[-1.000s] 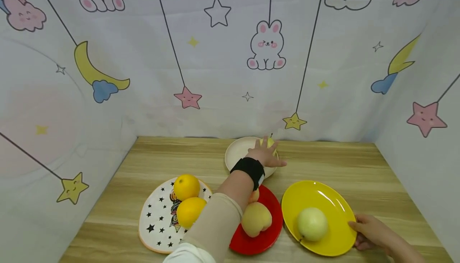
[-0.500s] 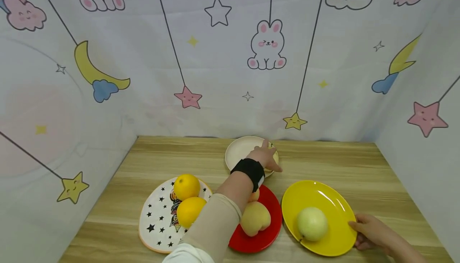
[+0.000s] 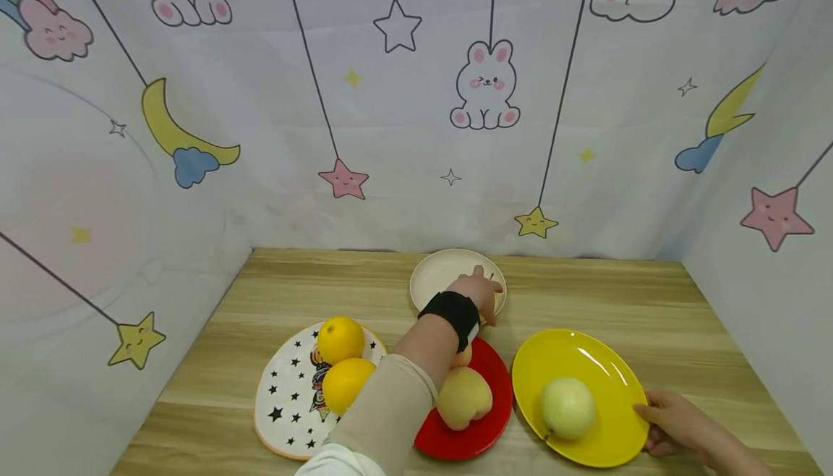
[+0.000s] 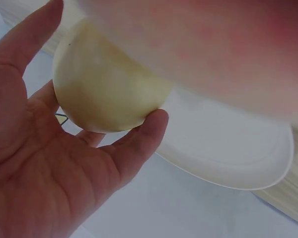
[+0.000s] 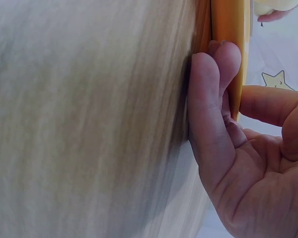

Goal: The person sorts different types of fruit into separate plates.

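Note:
My left hand [image 3: 478,293] reaches over the cream plate [image 3: 431,275] at the back. In the left wrist view its fingers curl round a round, pale-yellow pear [image 4: 107,84]; from the head view the hand hides most of this fruit. At the right, my right hand [image 3: 675,422] pinches the rim of the yellow plate [image 3: 601,360], thumb on top and fingers underneath, as the right wrist view also shows on the plate's edge [image 5: 229,25]. On that plate lies another pale-green pear [image 3: 567,408], its stem toward the front.
A red plate [image 3: 481,443] with two peaches [image 3: 465,398] lies under my left forearm. Left of it, a white star-patterned plate [image 3: 280,411] bears two oranges [image 3: 341,340]. A printed cloth wall [image 3: 390,121] closes the table's back. A blurred pinkish shape [image 4: 223,54] covers the left wrist view's upper right.
My left hand's spread fingers have come down and closed round the pear, drawing slightly toward me. The right hand keeps its hold on the yellow plate.

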A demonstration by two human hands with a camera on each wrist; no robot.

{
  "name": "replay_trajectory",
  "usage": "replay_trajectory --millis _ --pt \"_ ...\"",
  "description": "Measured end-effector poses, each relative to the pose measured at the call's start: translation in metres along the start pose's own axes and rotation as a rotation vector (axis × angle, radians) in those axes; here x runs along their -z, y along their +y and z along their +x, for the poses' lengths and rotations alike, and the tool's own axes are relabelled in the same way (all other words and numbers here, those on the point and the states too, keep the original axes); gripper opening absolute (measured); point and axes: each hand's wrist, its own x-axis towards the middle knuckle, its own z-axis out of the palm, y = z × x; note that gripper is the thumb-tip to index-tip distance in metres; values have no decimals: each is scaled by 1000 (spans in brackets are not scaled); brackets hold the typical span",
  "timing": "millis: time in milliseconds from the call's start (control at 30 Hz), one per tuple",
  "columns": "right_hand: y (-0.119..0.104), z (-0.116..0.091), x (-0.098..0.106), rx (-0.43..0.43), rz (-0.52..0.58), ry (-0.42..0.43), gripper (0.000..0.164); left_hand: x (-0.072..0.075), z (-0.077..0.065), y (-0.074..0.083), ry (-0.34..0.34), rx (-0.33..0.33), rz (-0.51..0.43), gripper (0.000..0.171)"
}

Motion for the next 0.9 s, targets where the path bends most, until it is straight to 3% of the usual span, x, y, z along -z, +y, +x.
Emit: replay_trajectory --millis 200,400,533,700,900 --pt "1 -1 1 -1 1 -10 25 -1 -5 -1 -40 2 10 66" --pt "-2 -1 0 -11 -13 -8 26 0 -6 -5 -46 -19 66 51" --pt "-2 -1 0 -13 -9 -11 26 1 -2 -5 -62 -13 50 47" --pt "-2 -1 0 -14 -5 -10 26 -1 7 -6 -33 5 -20 48" --pt "-1 -1 0 10 6 -25 26 5 16 -9 43 -40 -93 51"
